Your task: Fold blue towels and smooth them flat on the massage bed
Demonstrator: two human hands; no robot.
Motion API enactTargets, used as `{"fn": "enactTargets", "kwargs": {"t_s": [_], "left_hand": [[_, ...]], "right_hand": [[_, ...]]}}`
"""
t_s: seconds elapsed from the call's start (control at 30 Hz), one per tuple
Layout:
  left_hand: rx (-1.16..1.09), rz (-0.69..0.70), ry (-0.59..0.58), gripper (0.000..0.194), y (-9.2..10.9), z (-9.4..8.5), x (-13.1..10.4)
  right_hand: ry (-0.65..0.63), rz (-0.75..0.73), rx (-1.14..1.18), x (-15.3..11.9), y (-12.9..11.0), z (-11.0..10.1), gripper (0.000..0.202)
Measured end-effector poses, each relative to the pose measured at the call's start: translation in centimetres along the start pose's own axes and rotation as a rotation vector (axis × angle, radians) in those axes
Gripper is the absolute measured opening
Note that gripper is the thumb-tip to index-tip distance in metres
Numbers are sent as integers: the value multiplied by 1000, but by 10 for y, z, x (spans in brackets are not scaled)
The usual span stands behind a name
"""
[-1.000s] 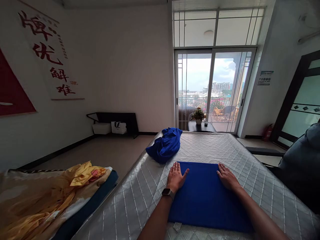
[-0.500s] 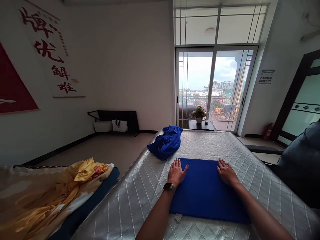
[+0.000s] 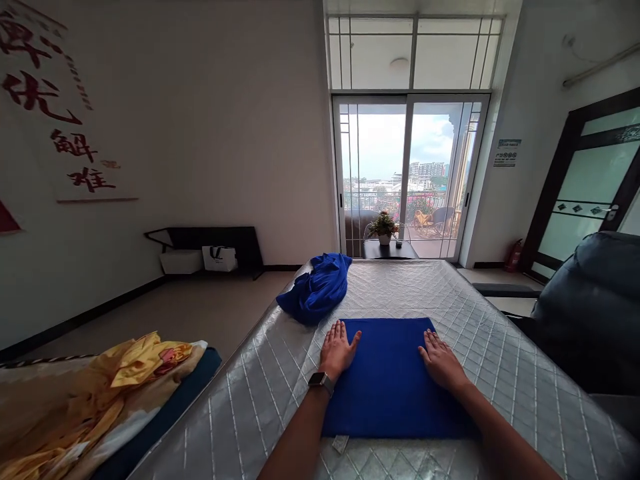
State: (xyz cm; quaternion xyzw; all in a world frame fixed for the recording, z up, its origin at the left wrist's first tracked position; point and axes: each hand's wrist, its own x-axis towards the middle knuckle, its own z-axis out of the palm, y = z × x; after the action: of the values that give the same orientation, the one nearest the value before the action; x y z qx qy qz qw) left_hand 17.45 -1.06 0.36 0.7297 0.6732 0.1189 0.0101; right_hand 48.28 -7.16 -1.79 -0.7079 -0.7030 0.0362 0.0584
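A blue cloth [image 3: 387, 380] lies flat in a neat rectangle on the silver quilted surface [image 3: 260, 400]. On its upper left edge rests my left hand [image 3: 337, 350], palm down with fingers stretched and a watch on the wrist. My right hand [image 3: 443, 360] lies flat over the upper right edge, fingers extended, holding nothing. A small pale tag [image 3: 341, 444] sticks out from the cloth's near edge. Beyond my left hand, a crumpled blue cloth [image 3: 317, 287] is heaped at the surface's far left.
Yellow and tan bedding [image 3: 135, 373] lies at the lower left. A dark padded seat [image 3: 595, 300] is at the right. Past the far edge are a small black table [image 3: 390, 251] with a potted plant [image 3: 384, 227], and a low black bench [image 3: 225, 237] by the wall.
The view has turned to the right, so things appear shifted left. Both hands remain flat on the edges of the blue cloth.
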Motion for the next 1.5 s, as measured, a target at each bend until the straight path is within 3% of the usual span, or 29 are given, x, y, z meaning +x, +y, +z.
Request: {"fn": "enactTargets", "kwargs": {"t_s": [0.17,0.3,0.43,0.57,0.7,0.8,0.9,1.13,1.5], "left_hand": [[16,-18,-5,89,-1,-7,-3],[28,59,65,85,16,-22,-15],[-47,318,25,76,62,-26,-43],[-102,609,17,69,121,-10,-69],[-159,633,-46,72,167,4,-70],[-184,573,-97,77,184,9,-62],[-193,536,-116,79,186,13,-56],[-176,449,-122,80,164,14,-54],[-138,416,-128,84,147,11,-55]], "right_hand": [[-25,-1,-7,1,-1,-3,71],[-36,5,-11,0,-3,-5,71],[-33,8,-10,1,-6,-6,70],[-23,-12,-18,-2,-6,-8,69],[-17,-68,-42,-12,-1,-10,65],[-37,-72,-61,-18,1,-11,66],[-49,-54,-58,-19,1,-12,65],[-39,-33,-32,-14,-3,-11,66],[-43,-41,-33,-10,2,-4,66]]}}
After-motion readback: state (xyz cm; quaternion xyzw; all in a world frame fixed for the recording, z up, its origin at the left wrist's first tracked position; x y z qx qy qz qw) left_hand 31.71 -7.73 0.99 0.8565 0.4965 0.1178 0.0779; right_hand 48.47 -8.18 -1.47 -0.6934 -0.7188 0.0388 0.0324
